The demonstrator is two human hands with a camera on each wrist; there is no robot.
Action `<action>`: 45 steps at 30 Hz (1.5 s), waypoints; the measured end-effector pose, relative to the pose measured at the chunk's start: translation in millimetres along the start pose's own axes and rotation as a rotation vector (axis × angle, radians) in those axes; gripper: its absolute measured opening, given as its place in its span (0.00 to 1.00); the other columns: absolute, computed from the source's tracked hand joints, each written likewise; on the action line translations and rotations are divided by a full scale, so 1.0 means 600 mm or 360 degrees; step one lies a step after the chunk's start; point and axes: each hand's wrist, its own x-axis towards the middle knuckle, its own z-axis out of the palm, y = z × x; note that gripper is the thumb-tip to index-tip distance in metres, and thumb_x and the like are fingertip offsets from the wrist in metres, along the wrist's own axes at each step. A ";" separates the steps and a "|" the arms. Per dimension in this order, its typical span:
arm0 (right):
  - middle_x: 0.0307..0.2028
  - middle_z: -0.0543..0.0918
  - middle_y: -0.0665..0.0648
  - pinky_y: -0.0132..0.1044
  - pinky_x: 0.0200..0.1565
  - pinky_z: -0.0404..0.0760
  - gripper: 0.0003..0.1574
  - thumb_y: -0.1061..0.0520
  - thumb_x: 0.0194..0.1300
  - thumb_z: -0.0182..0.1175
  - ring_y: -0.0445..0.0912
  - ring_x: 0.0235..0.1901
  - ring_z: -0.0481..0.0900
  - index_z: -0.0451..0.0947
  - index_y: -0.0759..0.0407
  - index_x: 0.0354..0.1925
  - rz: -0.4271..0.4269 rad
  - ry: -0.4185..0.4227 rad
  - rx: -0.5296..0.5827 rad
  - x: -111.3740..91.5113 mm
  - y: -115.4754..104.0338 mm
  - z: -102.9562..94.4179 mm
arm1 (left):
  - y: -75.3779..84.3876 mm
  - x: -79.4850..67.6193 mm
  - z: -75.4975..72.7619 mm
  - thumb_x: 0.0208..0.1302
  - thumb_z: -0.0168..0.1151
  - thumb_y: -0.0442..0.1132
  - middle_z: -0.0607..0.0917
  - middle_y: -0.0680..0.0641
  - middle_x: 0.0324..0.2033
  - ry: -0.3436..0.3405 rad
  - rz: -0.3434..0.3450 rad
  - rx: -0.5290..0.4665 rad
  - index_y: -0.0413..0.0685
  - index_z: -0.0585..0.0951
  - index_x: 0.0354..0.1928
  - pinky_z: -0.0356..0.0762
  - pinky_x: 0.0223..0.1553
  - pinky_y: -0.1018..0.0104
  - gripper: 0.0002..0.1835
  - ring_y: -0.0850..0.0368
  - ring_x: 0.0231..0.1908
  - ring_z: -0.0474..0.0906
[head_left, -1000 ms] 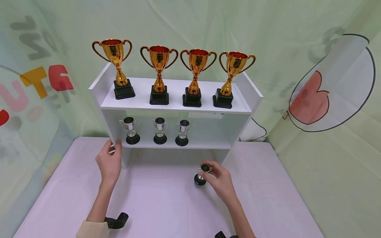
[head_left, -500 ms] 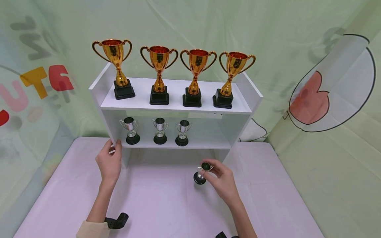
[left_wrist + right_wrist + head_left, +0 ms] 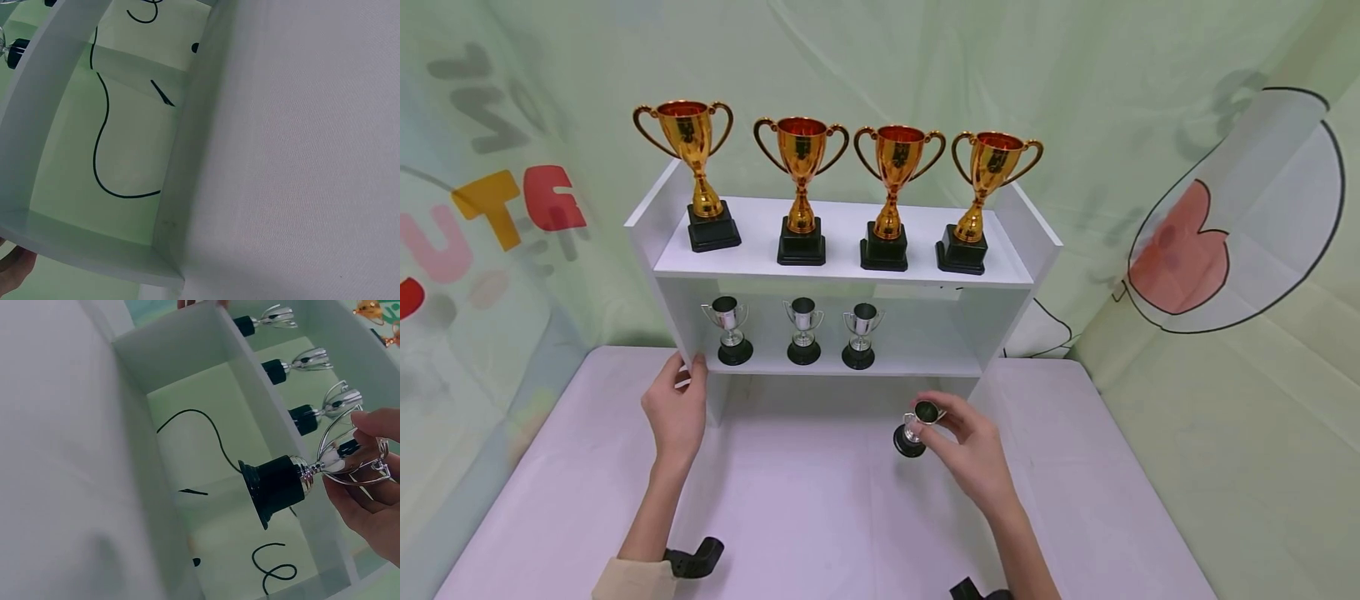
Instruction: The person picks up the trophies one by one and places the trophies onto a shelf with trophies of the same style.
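My right hand [image 3: 973, 454] pinches a small silver trophy cup [image 3: 916, 429] by its cup, in front of the shelf's lower right. In the right wrist view this trophy [image 3: 275, 487] shows its black round base, held off the table. My left hand [image 3: 676, 412] grips the left side panel of the white shelf [image 3: 850, 372] near the middle board. Three more silver trophies, at left [image 3: 732, 332], middle [image 3: 803, 332] and right [image 3: 861, 335], stand upright on that board. In the left wrist view only a bit of the left hand [image 3: 15, 272] shows at the shelf's edge.
Several gold trophies with black square bases, one of them a gold trophy [image 3: 891, 196] right of the middle, stand on the top board [image 3: 842, 271]. A white cloth covers the table [image 3: 805, 517]. Printed curtains [image 3: 1075, 100] surround it. A black wrist mount [image 3: 696, 557] sits on the left forearm.
My right hand has risen slightly and moved a little to the right with the silver trophy, nearer the shelf. The left hand keeps its place on the side panel.
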 end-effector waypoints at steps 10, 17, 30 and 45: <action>0.49 0.86 0.66 0.28 0.56 0.80 0.22 0.70 0.60 0.71 0.39 0.47 0.85 0.82 0.65 0.53 -0.0123 -0.0012 -0.0018 0.018 -0.025 -0.011 | 0.000 0.001 0.001 0.76 0.58 0.40 0.89 0.38 0.49 0.0012 0.0013 0.0015 0.41 0.85 0.57 0.70 0.36 0.90 0.16 0.75 0.35 0.77; 0.49 0.87 0.62 0.26 0.56 0.80 0.22 0.68 0.61 0.71 0.38 0.47 0.85 0.83 0.62 0.54 -0.0111 0.0017 -0.0082 0.031 -0.038 -0.017 | -0.001 0.001 0.003 0.76 0.58 0.39 0.89 0.39 0.49 0.0015 0.0013 0.0018 0.41 0.85 0.58 0.70 0.36 0.90 0.16 0.74 0.35 0.78; 0.49 0.88 0.61 0.26 0.54 0.81 0.24 0.66 0.62 0.72 0.38 0.43 0.86 0.82 0.65 0.56 -0.0140 0.0120 -0.0120 0.073 -0.066 -0.027 | -0.001 0.000 0.003 0.76 0.58 0.40 0.89 0.38 0.49 0.0020 0.0011 0.0010 0.41 0.85 0.57 0.71 0.36 0.89 0.16 0.72 0.35 0.78; 0.50 0.88 0.60 0.25 0.49 0.82 0.24 0.60 0.64 0.72 0.41 0.39 0.84 0.82 0.63 0.58 -0.0060 0.0137 -0.0229 0.121 -0.070 -0.028 | -0.003 0.002 0.002 0.76 0.58 0.39 0.90 0.39 0.48 0.0029 0.0013 0.0004 0.41 0.86 0.57 0.71 0.36 0.89 0.15 0.73 0.34 0.78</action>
